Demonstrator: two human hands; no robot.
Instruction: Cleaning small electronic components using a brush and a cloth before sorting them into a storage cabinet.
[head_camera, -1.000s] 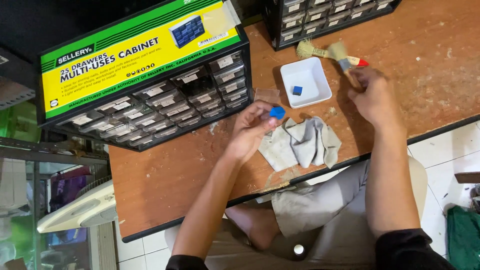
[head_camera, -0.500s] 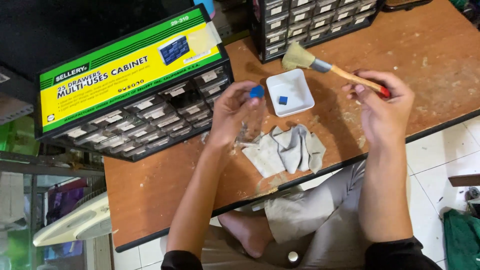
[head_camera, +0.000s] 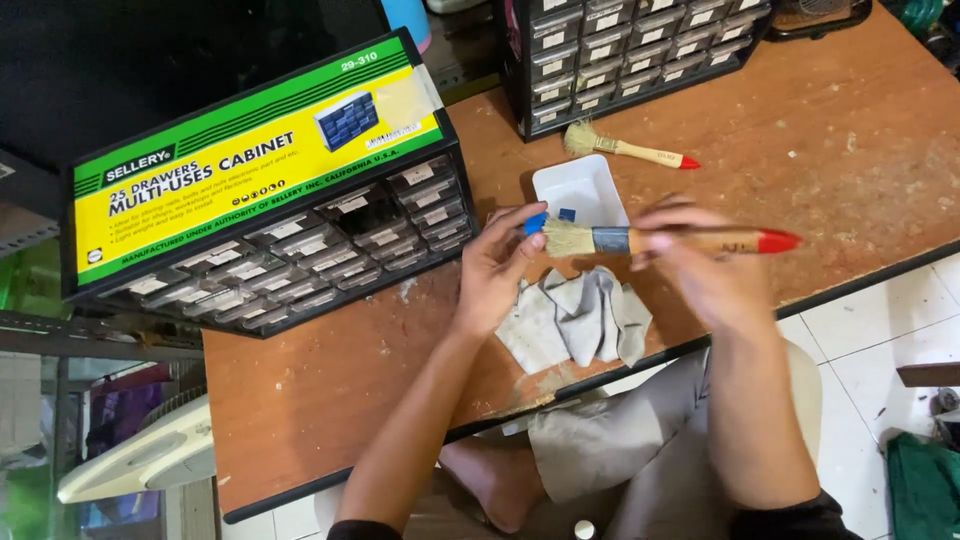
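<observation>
Two small-parts drawer cabinets stand on the brown worktable (head_camera: 880, 150): one at the far left with a green and yellow card label on top (head_camera: 260, 190), its drawer fronts tilted toward the near side, and a second black cabinet (head_camera: 630, 50) at the far middle. Two round brushes are in view. One lies free on the table (head_camera: 625, 148), just near the second cabinet, bristles to the left and red handle tip to the right. The other brush (head_camera: 670, 240) is held level above the table. One white tray (head_camera: 585, 185) sits between them with a single small blue piece (head_camera: 567, 214) inside. One crumpled grey rag (head_camera: 585, 320) lies at the near edge.

The left hand (head_camera: 495, 275) reaches in from the near side, fingers curled, thumb and forefinger pinched on a second small blue block (head_camera: 536, 223), held right at the bristle tips of the lifted brush. The right hand (head_camera: 700, 270) is closed around that brush's wooden handle, knuckles up, the red tip pointing right.
</observation>
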